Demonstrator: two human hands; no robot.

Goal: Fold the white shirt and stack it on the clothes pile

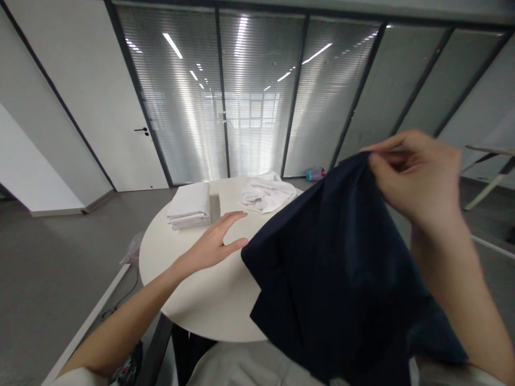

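A dark navy cloth (330, 257) hangs in front of me, draped over the table's right side and toward my lap. My right hand (418, 171) pinches its upper edge between thumb and fingers, raised at the right. Beside the cloth's left corner is my left hand (217, 241), thumb and fingers spread with nothing between them. The thumb tip is close to that corner; whether it touches, I cannot tell. On the round white table (209, 305) lie a neat stack of folded white cloths (190, 206) at the left and a crumpled white cloth (267, 192) at the back.
Behind the table stands a glass partition with blinds (257, 96), with a white door (132, 118) to its left. A small blue and red item (316, 174) sits on the floor by the glass. Another table (493, 153) is at far right. A cable (124, 300) lies at lower left.
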